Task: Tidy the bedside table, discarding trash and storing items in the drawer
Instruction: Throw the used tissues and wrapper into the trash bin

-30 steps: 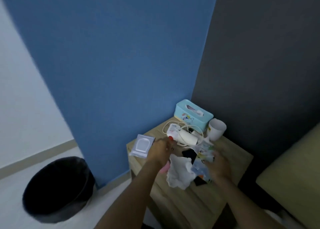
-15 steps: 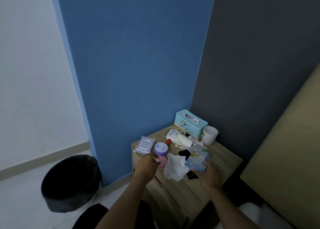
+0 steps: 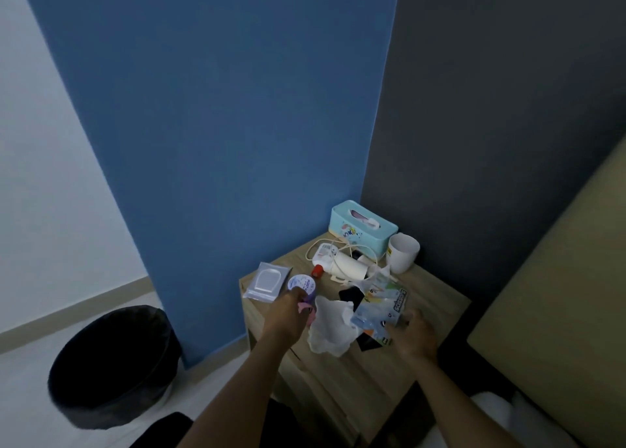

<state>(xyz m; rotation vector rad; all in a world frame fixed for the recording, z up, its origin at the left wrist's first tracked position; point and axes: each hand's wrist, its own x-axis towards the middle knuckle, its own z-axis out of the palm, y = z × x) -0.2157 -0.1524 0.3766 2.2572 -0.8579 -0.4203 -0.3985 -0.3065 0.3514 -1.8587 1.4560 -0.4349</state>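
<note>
On the wooden bedside table (image 3: 423, 312) lies a crumpled white tissue (image 3: 330, 329) with a blue printed wrapper (image 3: 381, 307) to its right. My right hand (image 3: 411, 337) pinches the wrapper's near edge. A purple jar with a white lid (image 3: 300, 284) stands at the table's left edge, next to a small pink thing (image 3: 306, 309). My left hand (image 3: 288, 315) curls its fingers round the jar's side. Black flat pieces (image 3: 350, 293) lie partly hidden under the tissue and wrapper.
A wipes pack (image 3: 267, 281) overhangs the left corner. Behind are a white charger with cable (image 3: 324, 253), a white cylinder (image 3: 349, 266), a red cap (image 3: 317, 270), a teal tissue box (image 3: 362, 232) and a white cup (image 3: 403, 252). A black bin (image 3: 111, 366) stands on the floor to the left; a bed (image 3: 559, 312) is at the right.
My left hand pulled back from the table's middle, uncovering the purple jar, then reached up to the jar. My right hand has stayed on the blue wrapper. The view shifted.
</note>
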